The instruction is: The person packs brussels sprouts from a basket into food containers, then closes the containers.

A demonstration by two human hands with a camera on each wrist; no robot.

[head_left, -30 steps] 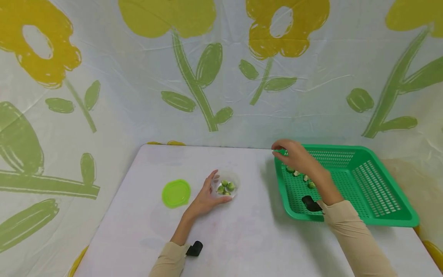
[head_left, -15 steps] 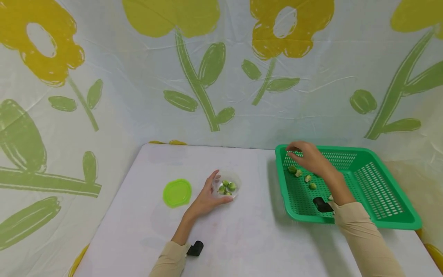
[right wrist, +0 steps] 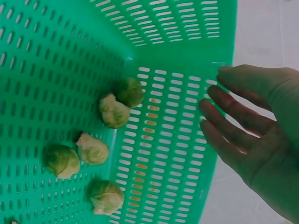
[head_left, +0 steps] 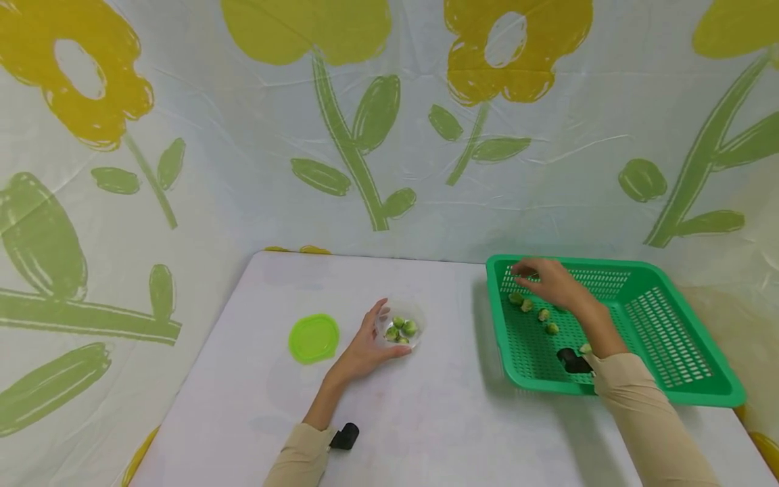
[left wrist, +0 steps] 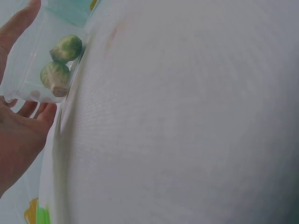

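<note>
My left hand (head_left: pixel 364 355) grips a clear plastic tub (head_left: pixel 417 334) on the table, thumb on the near side and fingers round the far side. Several green Brussels sprouts (head_left: pixel 409 329) lie inside; two show through its wall in the left wrist view. My right hand (head_left: pixel 549 281) hovers over the far left part of a green slotted basket (head_left: pixel 709 396), holding nothing. In the right wrist view its fingers (right wrist: pixel 224 119) are loosely bent beside the basket's rim. Several more sprouts (right wrist: pixel 106 197) sit on the basket floor below; the right forearm partly hides that area.
A lime-green lid (head_left: pixel 313 338) lies flat on the white table (head_left: pixel 426 426), left of the tub. Behind the table hangs a pale cloth (head_left: pixel 255 135) printed with yellow flowers. The basket stands on the right side of the table.
My right hand has moved right and slightly nearer, from above the basket's left rim to over its inside. The left hand and tub hold still; the view has shifted slightly.
</note>
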